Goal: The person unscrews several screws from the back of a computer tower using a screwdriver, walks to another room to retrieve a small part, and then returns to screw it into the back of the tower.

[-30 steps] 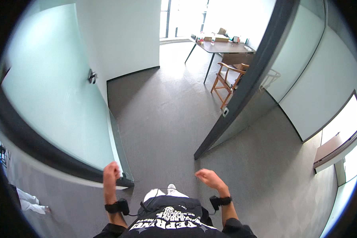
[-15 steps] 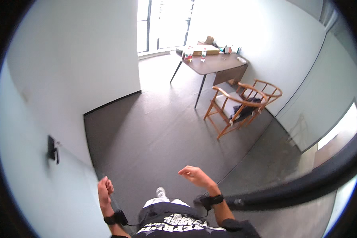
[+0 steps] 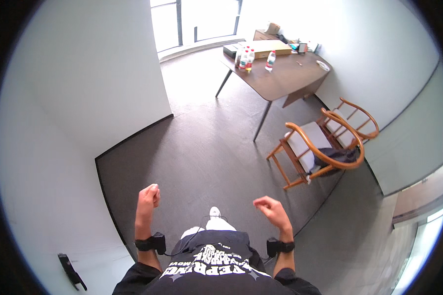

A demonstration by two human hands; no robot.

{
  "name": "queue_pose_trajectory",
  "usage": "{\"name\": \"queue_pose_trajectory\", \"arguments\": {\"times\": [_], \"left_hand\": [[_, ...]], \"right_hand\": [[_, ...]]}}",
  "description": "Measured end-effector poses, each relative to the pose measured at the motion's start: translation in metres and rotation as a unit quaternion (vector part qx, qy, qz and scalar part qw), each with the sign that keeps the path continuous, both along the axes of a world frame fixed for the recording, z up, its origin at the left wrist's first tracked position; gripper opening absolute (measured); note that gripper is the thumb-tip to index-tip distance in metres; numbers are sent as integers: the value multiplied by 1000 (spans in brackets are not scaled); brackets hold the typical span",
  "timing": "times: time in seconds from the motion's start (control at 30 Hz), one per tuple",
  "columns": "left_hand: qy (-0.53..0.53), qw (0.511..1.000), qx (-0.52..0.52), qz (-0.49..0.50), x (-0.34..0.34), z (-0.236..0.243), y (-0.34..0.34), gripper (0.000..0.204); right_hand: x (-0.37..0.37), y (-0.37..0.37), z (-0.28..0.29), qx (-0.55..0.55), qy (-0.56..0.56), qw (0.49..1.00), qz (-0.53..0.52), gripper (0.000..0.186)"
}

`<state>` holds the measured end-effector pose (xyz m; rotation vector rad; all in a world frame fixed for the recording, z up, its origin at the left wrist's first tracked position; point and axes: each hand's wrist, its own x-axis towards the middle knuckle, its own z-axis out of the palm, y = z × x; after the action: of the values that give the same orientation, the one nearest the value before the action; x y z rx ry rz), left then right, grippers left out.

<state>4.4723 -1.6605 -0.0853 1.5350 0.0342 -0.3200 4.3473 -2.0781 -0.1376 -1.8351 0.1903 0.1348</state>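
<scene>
My left hand is held out in front of me, its fingers curled into a loose fist with nothing seen in it. Opposite, my right hand is raised with the fingers bent inward and drawn together, likewise with nothing visible in it. Neither hand touches anything. A black strap with a small box sits on each wrist: the left wrist device and the right wrist device. Between my arms show a black printed shirt and one white shoe on the grey floor.
Ahead stands a brown desk bearing several bottles, a lone bottle and a flat box. Wooden armchairs stand at right, the nearer armchair with a dark cloth. A door handle is at lower left.
The desk and chairs appear nearer and larger. The door handle has slid down toward the lower left, and the dark bar at lower right has left the view. Both hands are higher in the picture.
</scene>
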Motion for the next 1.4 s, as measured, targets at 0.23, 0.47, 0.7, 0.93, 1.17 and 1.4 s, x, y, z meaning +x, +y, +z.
{"name": "queue_pose_trajectory", "arguments": {"times": [0.23, 0.47, 0.7, 0.93, 1.17, 1.4], "left_hand": [[40, 980, 13, 197, 173, -10, 71, 40], [137, 974, -43, 178, 436, -71, 82, 37], [38, 996, 74, -27, 772, -26, -12, 34], [40, 995, 85, -18, 1036, -45, -71, 20], [30, 999, 26, 13, 1246, -38, -43, 17], [-3, 1000, 19, -19, 1488, -50, -61, 13]], "right_hand": [[352, 42, 48, 0, -104, 985, 135, 14], [604, 64, 0, -13, -62, 995, 81, 16], [810, 20, -18, 15, -1, 1000, 1, 15], [1071, -37, -44, -46, -10, 998, -44, 17], [1336, -36, 24, -52, -117, 991, -42, 15], [1539, -40, -5, -41, -151, 986, -62, 13]]}}
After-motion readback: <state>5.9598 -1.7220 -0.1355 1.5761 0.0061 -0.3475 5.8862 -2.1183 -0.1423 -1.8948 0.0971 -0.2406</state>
